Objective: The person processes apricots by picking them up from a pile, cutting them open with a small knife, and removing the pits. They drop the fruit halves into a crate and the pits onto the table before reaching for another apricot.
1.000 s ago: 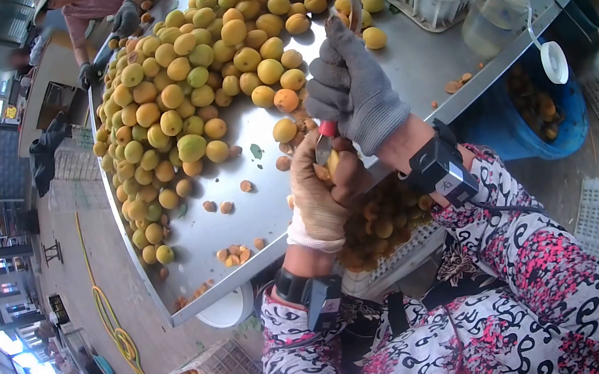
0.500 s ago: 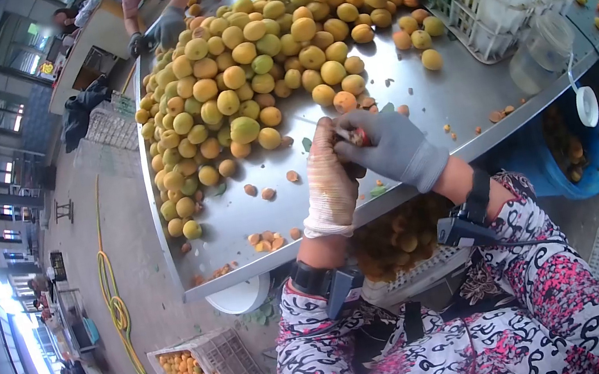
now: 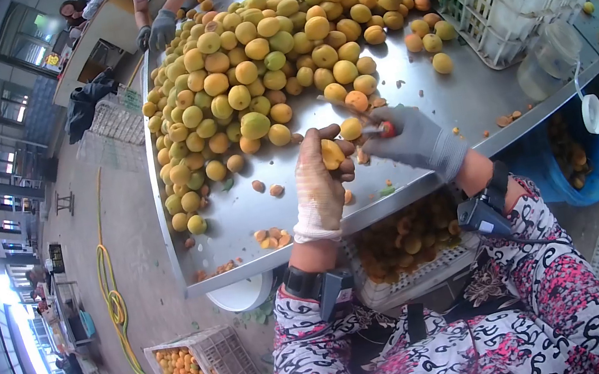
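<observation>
My left hand [image 3: 321, 183], in a worn white glove with bare fingertips, is closed around a cut piece of apricot [image 3: 332, 154] whose yellow flesh faces up. Just to its right, my right hand [image 3: 418, 139] in a grey glove grips a small red-handled knife [image 3: 386, 129]. Another piece of apricot [image 3: 351, 128] shows at the right hand's fingertips, between the two hands. Beyond them spreads a large heap of whole apricots [image 3: 248, 69] on the metal table [image 3: 303, 210].
A crate [image 3: 498, 3] stands at the table's right, beside a clear plastic jar [image 3: 551, 58]. Below the table edge are a crate of dark fruit scraps [image 3: 404, 245] and a blue tub [image 3: 590, 174]. A co-worker's gloved hands [image 3: 162, 29] are at the far left corner.
My hands have moved apart from being pressed together. The apricot is now seen in pieces, one in the left hand, one by the right. The view has shifted slightly.
</observation>
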The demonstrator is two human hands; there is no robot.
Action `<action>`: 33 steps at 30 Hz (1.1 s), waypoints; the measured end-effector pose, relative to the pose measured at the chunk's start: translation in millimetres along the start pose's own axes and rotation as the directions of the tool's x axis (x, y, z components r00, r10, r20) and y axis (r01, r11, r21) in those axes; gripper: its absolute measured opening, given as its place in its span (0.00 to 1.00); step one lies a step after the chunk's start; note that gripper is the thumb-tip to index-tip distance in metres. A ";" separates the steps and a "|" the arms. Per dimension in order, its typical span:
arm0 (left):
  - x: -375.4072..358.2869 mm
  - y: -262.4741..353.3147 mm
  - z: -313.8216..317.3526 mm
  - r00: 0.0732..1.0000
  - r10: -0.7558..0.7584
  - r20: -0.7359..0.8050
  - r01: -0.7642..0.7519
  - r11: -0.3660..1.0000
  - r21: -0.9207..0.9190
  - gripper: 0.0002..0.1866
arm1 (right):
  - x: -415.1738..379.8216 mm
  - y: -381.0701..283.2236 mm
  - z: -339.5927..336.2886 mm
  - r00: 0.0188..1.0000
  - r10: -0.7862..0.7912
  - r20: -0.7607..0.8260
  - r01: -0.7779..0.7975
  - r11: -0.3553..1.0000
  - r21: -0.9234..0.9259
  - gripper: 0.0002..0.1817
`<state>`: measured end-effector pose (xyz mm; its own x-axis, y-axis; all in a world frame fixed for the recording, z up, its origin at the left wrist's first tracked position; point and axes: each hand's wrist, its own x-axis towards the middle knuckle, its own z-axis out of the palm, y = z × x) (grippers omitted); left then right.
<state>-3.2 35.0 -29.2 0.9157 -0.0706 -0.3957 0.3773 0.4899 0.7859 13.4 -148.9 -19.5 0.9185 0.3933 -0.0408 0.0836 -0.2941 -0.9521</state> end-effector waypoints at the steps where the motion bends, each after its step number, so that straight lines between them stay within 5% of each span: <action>1: -3.1 3.3 -0.6 0.999 -0.015 0.048 0.013 0.999 0.032 0.21 | 2.0 0.9 -5.8 0.988 0.146 -0.044 -0.147 0.989 -0.016 0.21; 3: -15.1 7.2 5.4 0.998 0.004 0.064 -0.013 0.990 0.139 0.23 | 4.5 12.0 -11.4 0.988 0.100 -0.114 -0.115 0.985 -0.131 0.23; 6: -40.7 4.6 12.8 0.934 -0.085 0.346 -0.092 0.880 0.466 0.24 | 4.9 7.3 -23.4 0.959 0.022 -0.284 -0.033 0.999 -0.033 0.22; 7: -47.5 7.6 14.8 0.884 -0.227 0.409 0.007 0.881 0.473 0.21 | 5.6 6.8 -27.2 0.957 0.026 -0.291 -0.038 0.999 -0.036 0.22; 10: -51.4 1.1 19.5 0.839 -0.312 0.445 -0.064 0.757 0.651 0.19 | 6.2 0.3 -32.6 0.927 0.207 -0.314 -0.095 0.936 0.338 0.19; 13: -55.1 4.6 27.8 0.757 -0.380 0.531 -0.236 0.599 0.765 0.19 | 5.3 -3.2 -31.9 0.916 0.244 -0.318 -0.114 0.919 0.377 0.18; 15: -57.3 11.0 29.5 0.788 -0.263 0.556 -0.292 0.636 0.715 0.20 | 5.3 -3.3 -31.5 0.918 0.258 -0.302 -0.137 0.919 0.369 0.18; 17: -47.1 7.2 17.3 0.902 -0.066 0.426 -0.215 0.788 0.577 0.21 | 4.1 -4.3 -31.0 0.917 0.273 -0.291 -0.157 0.918 0.365 0.19; 19: -19.5 2.4 -4.8 0.961 0.065 0.267 -0.218 0.776 0.593 0.19 | 2.6 -6.9 -30.3 0.928 0.250 -0.275 -0.128 0.910 0.394 0.19; 21: 9.6 0.0 -31.4 0.952 0.229 0.204 -0.305 0.624 0.719 0.18 | 3.1 -4.6 -30.5 0.931 0.243 -0.272 -0.120 0.909 0.400 0.19; 23: 30.9 -5.4 -39.5 0.958 0.248 0.143 -0.280 0.704 0.653 0.19 | 3.5 -4.1 -29.8 0.935 0.235 -0.266 -0.113 0.907 0.405 0.19; 25: 46.4 -11.9 -34.3 0.933 0.344 0.109 -0.253 0.407 0.878 0.22 | 3.9 -5.2 -28.8 0.935 0.211 -0.285 -0.080 0.909 0.410 0.20; 27: 51.2 -20.9 -22.3 0.910 0.381 0.165 -0.294 0.310 0.904 0.24 | 5.8 -3.2 -26.7 0.937 0.203 -0.285 -0.076 0.912 0.403 0.20; 29: 50.3 -19.7 0.1 0.892 0.354 0.281 -0.234 -0.170 0.957 0.25 | 5.1 -2.3 -25.8 0.937 0.200 -0.287 -0.073 0.915 0.398 0.20; 33: 58.4 -21.1 6.2 0.916 0.277 0.290 -0.230 -0.230 0.946 0.27 | 5.3 4.1 -24.0 0.946 0.195 -0.260 -0.086 0.922 0.378 0.21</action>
<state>43.2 15.2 -66.0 0.9834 -0.1812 -0.0073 -0.1665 -0.9182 0.3594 27.9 -168.9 -16.4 0.9854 0.0884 -0.1454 -0.1480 0.0242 -0.9887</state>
